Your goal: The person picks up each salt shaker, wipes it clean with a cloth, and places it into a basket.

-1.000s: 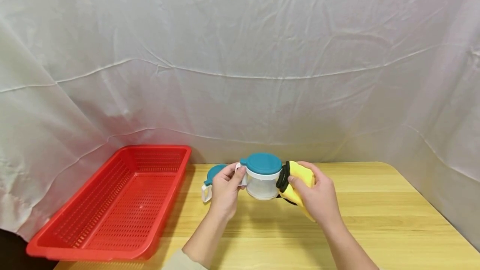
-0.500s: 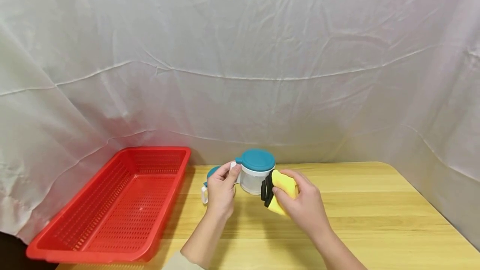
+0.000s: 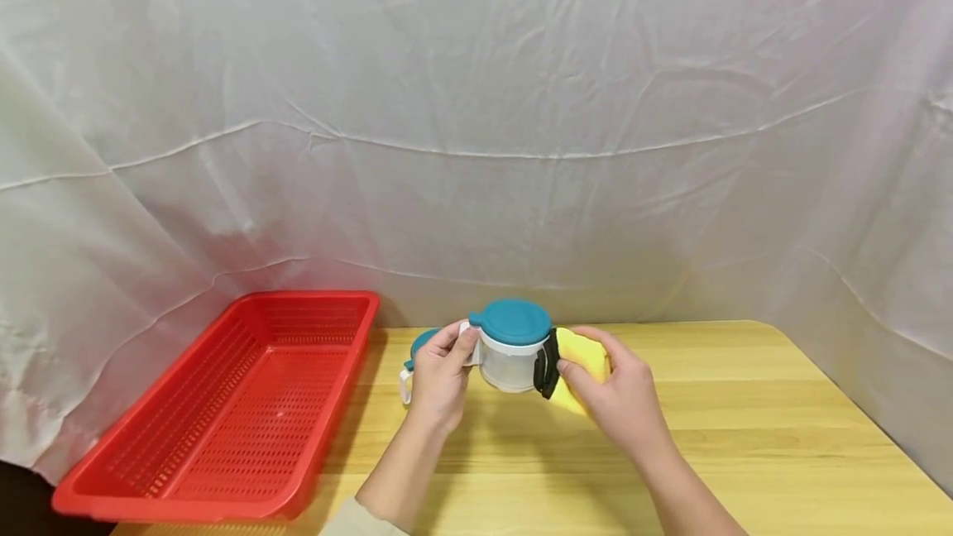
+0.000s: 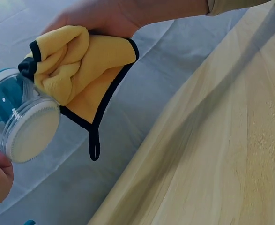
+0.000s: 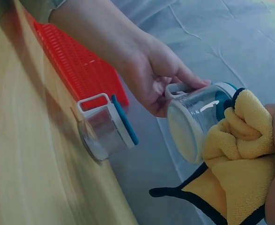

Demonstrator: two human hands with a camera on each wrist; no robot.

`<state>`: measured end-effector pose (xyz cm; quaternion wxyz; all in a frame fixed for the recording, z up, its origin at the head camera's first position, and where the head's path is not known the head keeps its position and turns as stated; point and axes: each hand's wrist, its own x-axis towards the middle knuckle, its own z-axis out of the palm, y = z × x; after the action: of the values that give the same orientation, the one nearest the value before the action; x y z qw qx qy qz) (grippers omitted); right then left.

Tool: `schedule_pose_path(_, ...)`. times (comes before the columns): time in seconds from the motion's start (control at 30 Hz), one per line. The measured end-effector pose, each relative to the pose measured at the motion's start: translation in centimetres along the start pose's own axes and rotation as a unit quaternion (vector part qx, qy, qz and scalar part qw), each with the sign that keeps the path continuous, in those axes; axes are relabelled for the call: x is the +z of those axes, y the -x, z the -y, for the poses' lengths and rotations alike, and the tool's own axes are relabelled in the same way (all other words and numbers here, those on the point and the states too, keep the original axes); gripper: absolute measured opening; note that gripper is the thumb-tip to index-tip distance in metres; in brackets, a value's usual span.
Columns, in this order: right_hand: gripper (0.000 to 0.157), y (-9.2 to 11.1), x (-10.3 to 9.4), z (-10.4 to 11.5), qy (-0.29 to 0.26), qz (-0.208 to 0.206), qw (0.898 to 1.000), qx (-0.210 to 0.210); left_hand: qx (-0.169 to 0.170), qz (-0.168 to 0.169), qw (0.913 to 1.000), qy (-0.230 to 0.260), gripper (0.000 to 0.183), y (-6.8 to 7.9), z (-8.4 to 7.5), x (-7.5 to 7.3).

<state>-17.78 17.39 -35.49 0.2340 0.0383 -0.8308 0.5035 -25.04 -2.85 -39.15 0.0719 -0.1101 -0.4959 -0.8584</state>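
Observation:
My left hand (image 3: 441,375) pinches the white handle of a clear jar (image 3: 508,366) with a teal lid (image 3: 515,322), holding it above the table. My right hand (image 3: 621,391) grips a bunched yellow cloth (image 3: 583,356) with black edging, which touches the jar's right side. In the left wrist view the jar's pale base (image 4: 33,133) shows, and a corner of the cloth (image 4: 92,101) with a black loop hangs down. A second jar (image 5: 104,129) with a teal lid and white handle stands on the table, partly hidden behind my left hand in the head view.
A red perforated plastic basket (image 3: 308,437) sits at the left of the wooden table (image 3: 759,428). Pale grey fabric (image 3: 476,213) hangs behind the table and along both sides.
The jar and left hand have shifted slightly left. My right hand moved the cloth left across the jar's front, then back to its right side. Both grips stay the same.

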Motion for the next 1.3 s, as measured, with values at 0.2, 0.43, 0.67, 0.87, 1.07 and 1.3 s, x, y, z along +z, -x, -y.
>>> schedule_pose_path(0.2,0.036,-0.4,-0.7,0.0,-0.019,0.01,0.999,0.039,-0.002,0.015,0.9998,0.012,0.013,0.2,-0.2,0.0)
schedule_pose_path(0.43,0.037,-0.7,-1.1,-0.4,-0.015,-0.013,0.997,0.072,-0.007,0.029,0.9995,0.013,0.016,0.4,-0.4,0.4)
schedule_pose_path(0.67,0.035,-0.9,-0.6,-1.2,0.026,-0.038,0.998,0.048,-0.014,0.027,0.9992,0.024,0.018,0.5,-0.4,0.6)
schedule_pose_path(0.87,0.035,-1.0,-0.2,-2.0,0.057,-0.026,0.998,0.02,-0.01,0.033,0.999,0.028,0.019,0.4,-0.6,0.5)
schedule_pose_path(1.07,0.035,-1.0,0.2,-2.6,0.116,-0.034,0.992,-0.04,-0.01,0.047,0.9986,0.023,0.018,0.5,-0.6,0.5)
schedule_pose_path(1.3,0.036,-0.9,0.2,-2.6,0.139,-0.058,0.986,-0.077,-0.017,0.05,0.9986,-0.002,0.018,0.6,-0.4,0.6)
